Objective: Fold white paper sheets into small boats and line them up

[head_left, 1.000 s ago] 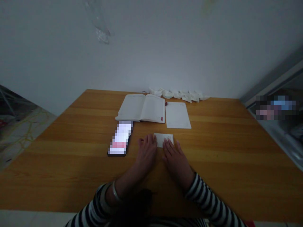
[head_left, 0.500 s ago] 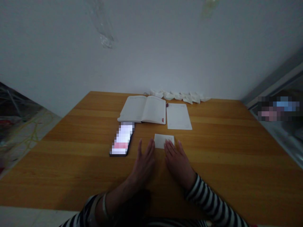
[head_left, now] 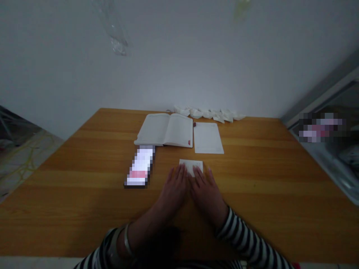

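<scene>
The left hand [head_left: 174, 188] has moved onto the paper [head_left: 191, 169], joining the right hand [head_left: 207, 192], so both now steady it. Each grip is released, fingers extended. The paper lies on the surface [head_left: 252, 168], nearer than the notebook [head_left: 179, 130].

2 hands [head_left: 190, 190] on small paper [head_left: 191, 163], phone [head_left: 139, 166] at left.

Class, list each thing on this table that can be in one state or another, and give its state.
Notebook: open, lying flat
Phone: screen lit, face up
Loose sheet: unfolded, flat
Small paper: flat, under the fingertips of the left hand and right hand
White pieces by the wall: crumpled or folded, can't tell which
</scene>
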`<state>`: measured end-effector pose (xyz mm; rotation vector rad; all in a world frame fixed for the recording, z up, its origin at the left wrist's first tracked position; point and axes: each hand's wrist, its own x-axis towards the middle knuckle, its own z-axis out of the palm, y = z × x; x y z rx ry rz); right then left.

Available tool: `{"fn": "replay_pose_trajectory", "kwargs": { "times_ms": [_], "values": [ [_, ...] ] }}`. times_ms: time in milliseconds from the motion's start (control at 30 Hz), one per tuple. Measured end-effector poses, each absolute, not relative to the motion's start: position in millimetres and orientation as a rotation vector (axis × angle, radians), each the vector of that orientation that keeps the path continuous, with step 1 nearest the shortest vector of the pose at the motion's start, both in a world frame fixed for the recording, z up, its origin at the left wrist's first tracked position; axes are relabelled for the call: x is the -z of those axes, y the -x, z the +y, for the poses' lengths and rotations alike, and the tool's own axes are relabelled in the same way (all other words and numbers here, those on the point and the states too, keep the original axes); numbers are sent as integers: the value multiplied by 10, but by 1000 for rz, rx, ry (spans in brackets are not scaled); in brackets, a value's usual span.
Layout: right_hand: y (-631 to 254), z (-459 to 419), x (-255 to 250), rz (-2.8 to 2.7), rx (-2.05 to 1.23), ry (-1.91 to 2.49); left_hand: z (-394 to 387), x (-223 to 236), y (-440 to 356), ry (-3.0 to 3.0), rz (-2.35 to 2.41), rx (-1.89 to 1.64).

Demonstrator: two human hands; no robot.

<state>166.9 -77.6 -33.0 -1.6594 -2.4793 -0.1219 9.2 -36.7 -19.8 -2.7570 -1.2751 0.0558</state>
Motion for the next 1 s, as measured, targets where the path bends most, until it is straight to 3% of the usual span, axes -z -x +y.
{"fn": "replay_pose_trajectory", "kwargs": {
  "times_ms": [267, 633, 800, 1000],
  "values": [
    [-2014, -940, 293, -2351, 102, 1828, -318, 119, 120, 2741, -1301, -150],
    [-2031, -703, 357, -2239, -253, 1744, -73, 126, -115, 2851, -1361, -45],
    [-2012, -501, 352, -2039, -89, 1853, -13, 109, -198, 2822, -1351, -46],
    [-1742, -427, 202, -2231, 129, 1651, -49, 112, -171, 2782, -1364, 78]
  ]
}}
